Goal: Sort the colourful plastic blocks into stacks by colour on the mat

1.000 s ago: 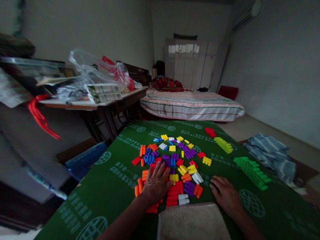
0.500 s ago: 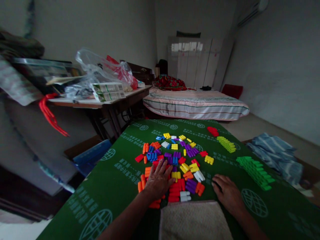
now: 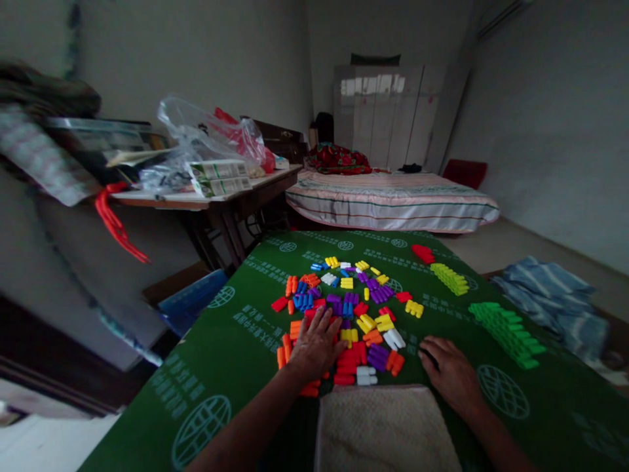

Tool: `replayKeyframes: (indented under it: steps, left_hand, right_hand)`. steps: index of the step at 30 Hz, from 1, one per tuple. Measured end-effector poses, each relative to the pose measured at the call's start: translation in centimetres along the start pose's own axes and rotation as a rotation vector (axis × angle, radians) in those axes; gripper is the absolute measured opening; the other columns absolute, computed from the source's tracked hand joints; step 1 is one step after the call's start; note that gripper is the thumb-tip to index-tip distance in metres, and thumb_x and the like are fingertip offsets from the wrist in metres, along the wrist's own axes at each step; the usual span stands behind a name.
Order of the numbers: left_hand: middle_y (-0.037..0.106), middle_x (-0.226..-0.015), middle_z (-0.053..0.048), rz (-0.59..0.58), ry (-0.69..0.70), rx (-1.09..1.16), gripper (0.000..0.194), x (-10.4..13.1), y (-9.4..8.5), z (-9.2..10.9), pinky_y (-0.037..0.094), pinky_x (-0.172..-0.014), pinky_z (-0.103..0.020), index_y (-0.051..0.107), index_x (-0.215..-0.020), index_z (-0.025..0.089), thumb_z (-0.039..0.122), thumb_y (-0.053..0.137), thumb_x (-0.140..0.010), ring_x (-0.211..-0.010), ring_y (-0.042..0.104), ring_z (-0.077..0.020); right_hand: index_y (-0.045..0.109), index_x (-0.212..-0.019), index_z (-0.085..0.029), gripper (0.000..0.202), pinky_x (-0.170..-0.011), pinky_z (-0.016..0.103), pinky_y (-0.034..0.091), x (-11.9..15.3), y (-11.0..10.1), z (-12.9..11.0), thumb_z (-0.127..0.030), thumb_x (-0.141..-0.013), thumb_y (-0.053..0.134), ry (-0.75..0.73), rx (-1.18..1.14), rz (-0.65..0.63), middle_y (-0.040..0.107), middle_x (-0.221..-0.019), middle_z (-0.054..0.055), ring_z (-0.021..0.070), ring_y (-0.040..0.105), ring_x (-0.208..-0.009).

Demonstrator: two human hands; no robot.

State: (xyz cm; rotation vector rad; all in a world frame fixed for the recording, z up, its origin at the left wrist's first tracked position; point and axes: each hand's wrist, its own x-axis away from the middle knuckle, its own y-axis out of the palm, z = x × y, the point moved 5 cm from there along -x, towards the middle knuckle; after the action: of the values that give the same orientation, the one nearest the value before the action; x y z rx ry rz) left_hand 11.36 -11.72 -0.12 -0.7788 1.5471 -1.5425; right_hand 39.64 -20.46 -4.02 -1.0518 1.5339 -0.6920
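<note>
My left hand lies palm down on the near-left part of a spread of plastic building blocks, its fingers stretched out. Red blocks and orange blocks show around it; whatever is beneath the palm is hidden. To the right of the spread, my right hand rests on the green tabletop with loosely bent fingers, thumb apart, holding nothing. White blocks and purple blocks are the closest to it. Blue, yellow and more purple blocks lie farther back.
Along the table's right side sit joined green blocks, lime-yellow blocks and red blocks. A beige cloth lies at the near edge. Beyond are a cluttered desk, a bed and folded blue fabric.
The whole view has shifted slightly, so things appear a little farther right and mostly higher. Both hands stay in about the same places, and the blocks look unmoved.
</note>
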Motion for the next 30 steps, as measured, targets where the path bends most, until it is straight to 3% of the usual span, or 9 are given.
replayKeyframes:
  steps: [30]
  left_hand:
    - [0.047,-0.145,-0.01,0.083,-0.035,0.081,0.049,-0.04,-0.25,0.72,0.025,-0.113,-0.06,0.051,-0.13,0.023,0.048,0.04,-0.09,-0.141,0.03,-0.0299]
  right_hand:
    - [0.07,-0.097,-0.02,0.031,-0.087,0.038,0.05,0.42,-0.09,0.39,-0.034,-0.091,0.044,-0.025,0.0,0.034,0.07,-0.106,0.009,0.0232,0.063,-0.098]
